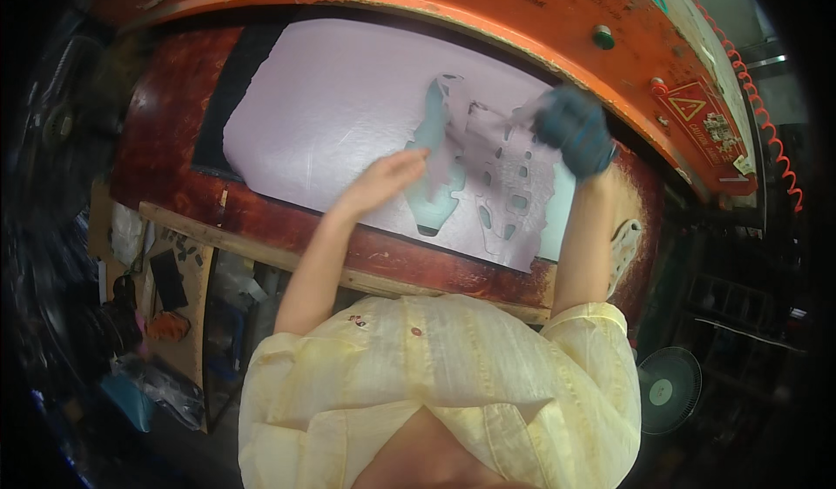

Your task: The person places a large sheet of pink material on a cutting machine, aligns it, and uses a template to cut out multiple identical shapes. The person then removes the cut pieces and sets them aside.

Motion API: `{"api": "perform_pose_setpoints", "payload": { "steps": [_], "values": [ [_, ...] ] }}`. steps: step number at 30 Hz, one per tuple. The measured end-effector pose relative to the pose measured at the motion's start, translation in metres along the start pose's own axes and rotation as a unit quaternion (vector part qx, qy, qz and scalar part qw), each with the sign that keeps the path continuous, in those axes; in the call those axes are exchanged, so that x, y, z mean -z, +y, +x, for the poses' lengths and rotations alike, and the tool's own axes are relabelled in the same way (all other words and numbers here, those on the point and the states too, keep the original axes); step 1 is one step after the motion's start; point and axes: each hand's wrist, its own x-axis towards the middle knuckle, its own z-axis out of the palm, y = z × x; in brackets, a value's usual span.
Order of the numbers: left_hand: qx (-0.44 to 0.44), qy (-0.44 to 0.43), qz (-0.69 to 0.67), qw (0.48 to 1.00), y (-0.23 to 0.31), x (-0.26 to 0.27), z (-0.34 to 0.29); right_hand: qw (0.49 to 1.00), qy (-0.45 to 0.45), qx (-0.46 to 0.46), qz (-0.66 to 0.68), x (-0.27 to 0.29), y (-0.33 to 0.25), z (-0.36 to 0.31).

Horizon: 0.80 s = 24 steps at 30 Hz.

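Red table [170, 110], lilac sheet [322, 106], gloved right hand [575, 132]

Pale yellow shirt [470, 363] and one dark glove [573, 134] worn.
The shirt is thin, faintly striped and creased, with an open pointed collar [514, 432], short sleeves [594, 337] and small reddish marks [416, 332] on the front. The right hand [575, 136] wears the glove, dark with blue areas, its detail blurred; the left hand [392, 180] is bare.
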Motion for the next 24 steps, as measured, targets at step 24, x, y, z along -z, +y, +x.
{"api": "perform_pose_setpoints", "payload": {
  "steps": [24],
  "values": [
    [-0.121,0.210,-0.165,0.956,0.017,-0.035,0.111,0.875,0.463,0.135,-0.051,-0.020,0.054,-0.045]
  ]
}}
